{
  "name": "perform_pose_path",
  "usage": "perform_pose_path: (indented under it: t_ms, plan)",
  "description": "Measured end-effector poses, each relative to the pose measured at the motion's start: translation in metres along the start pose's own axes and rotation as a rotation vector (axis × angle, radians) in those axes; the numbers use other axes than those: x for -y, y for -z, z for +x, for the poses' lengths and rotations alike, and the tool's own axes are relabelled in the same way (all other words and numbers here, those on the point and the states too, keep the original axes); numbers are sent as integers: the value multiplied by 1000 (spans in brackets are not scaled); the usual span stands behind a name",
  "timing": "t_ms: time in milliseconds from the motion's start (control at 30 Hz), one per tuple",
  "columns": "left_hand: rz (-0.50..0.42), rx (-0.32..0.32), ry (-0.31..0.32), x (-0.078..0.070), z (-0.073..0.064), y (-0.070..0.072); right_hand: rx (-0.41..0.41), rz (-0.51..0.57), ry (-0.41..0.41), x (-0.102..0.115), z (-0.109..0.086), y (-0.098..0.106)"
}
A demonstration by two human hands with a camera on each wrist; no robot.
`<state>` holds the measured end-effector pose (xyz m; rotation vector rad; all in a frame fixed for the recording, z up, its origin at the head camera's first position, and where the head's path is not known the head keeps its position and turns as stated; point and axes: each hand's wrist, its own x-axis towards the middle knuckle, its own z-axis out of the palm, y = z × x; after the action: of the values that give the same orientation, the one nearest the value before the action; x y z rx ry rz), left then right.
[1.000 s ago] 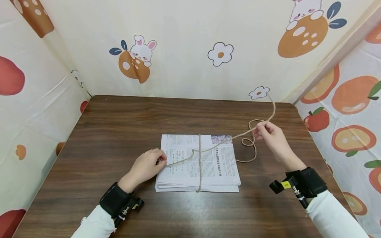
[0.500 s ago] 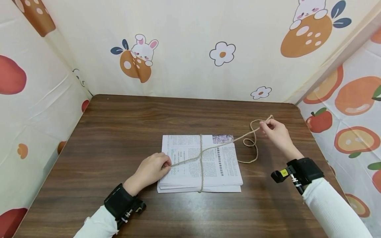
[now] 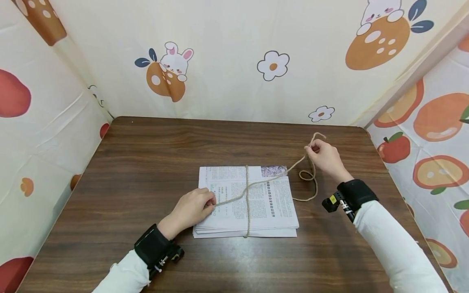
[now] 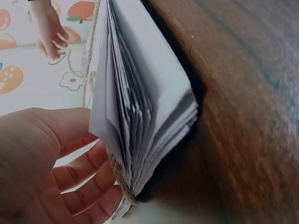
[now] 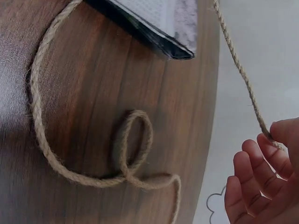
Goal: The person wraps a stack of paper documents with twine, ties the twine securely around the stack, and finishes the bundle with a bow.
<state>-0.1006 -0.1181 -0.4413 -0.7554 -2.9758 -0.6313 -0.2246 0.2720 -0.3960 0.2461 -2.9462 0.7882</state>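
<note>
A stack of folded newspapers [image 3: 271,217] lies on the table, with a thin jute rope [image 3: 247,211] running over it from front to back. Another stretch of rope crosses the stack from left to right and meets the first near the middle. At the stack's left edge, my left hand [image 3: 194,207] pinches the rope. In the left wrist view its thumb [image 4: 70,123] is against the paper edges, with rope along the fingertips. Beyond the back right corner, my right hand [image 3: 325,156] pinches the other stretch, raised above the table, its tip sticking up past the fingers.
A slack loop of rope [image 5: 133,179] lies on the brown wooden table [image 3: 154,142] right of the stack. Patterned cloth walls [image 3: 220,81] stand behind the table and on both sides. Each wrist wears a black camera band [image 3: 357,193].
The right hand moved outward, then back to the left and slightly up, with the rope. The kink in the crossing rope has straightened. The left hand has shifted slightly right.
</note>
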Motion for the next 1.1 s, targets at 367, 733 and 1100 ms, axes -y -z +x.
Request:
perform_pose_path:
  t_ms: [367,733,1100]
  plan:
    - [-9,2,-5,1,1,-4,170,-144,27,-8,-1,-26]
    - [-9,-1,-2,2,0,-4,192,-186,22,-13,-6,-28]
    - [-10,-7,8,2,-2,-5,146,-261,-168,-26,-9,-15]
